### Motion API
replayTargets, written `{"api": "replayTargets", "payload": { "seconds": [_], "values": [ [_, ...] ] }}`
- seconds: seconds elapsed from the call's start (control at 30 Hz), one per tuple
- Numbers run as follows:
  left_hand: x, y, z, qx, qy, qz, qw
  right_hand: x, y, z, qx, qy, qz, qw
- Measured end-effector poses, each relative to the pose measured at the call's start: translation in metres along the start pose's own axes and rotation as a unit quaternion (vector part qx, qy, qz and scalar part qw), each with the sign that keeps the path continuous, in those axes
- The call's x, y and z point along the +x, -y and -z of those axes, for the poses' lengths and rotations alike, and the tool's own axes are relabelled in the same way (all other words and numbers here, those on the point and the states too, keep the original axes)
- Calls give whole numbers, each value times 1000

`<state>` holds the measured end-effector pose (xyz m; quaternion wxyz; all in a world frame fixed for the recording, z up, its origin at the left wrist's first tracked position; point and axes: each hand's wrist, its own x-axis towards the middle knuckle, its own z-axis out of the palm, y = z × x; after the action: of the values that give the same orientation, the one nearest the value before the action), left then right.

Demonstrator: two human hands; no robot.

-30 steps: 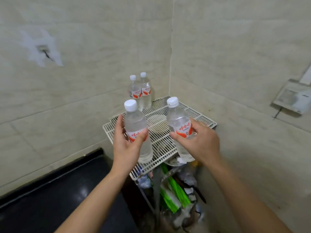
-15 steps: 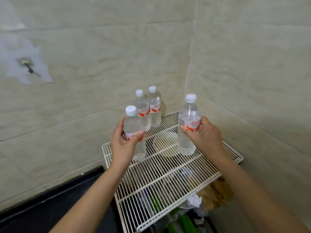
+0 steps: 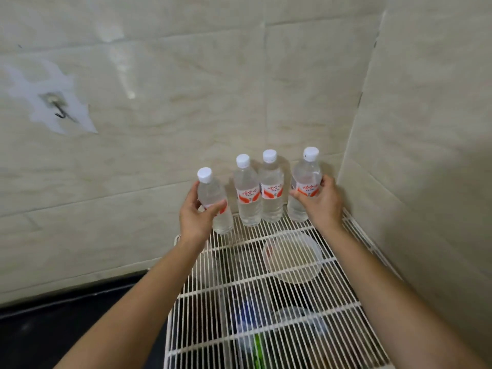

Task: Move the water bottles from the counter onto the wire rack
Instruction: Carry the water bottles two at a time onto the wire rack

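Head view: we grip a water bottle in each hand at the back of the wire rack (image 3: 266, 310).

Our left hand (image 3: 195, 218) wraps its fingers around the leftmost bottle (image 3: 213, 199), low on the label, at the rack's back left edge. Our right hand (image 3: 323, 205) closes around the rightmost bottle (image 3: 304, 179), near the wall corner at centre right of the frame. Between them two more bottles (image 3: 259, 194) stand upright, touching each other, against the tiled wall. A clear plastic lid (image 3: 292, 255) lies flat on the rack just in front. A hook (image 3: 60, 111) sits on the wall at upper left.
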<state>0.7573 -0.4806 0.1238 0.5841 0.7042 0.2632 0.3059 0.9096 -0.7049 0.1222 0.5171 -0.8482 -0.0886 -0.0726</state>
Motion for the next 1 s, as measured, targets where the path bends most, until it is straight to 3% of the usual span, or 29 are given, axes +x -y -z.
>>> {"api": "replayTargets", "payload": {
  "seconds": [0.2,0.33,0.47,0.73,1.0],
  "values": [
    [15,-1,-15,-5,-6,0,1000,23,-13,-21,19,34,27,999],
    [19,-4,-20,27,-4,-2,1000,27,-28,-22,-13,115,52,992],
    [16,7,-20,29,3,51,998,24,-47,-19,-39,196,67,977],
    [18,11,-22,42,51,62,996,23,-53,-27,-61,147,71,985],
    [21,12,-22,86,31,83,992,19,-60,-32,-88,131,85,984]
  ]
}}
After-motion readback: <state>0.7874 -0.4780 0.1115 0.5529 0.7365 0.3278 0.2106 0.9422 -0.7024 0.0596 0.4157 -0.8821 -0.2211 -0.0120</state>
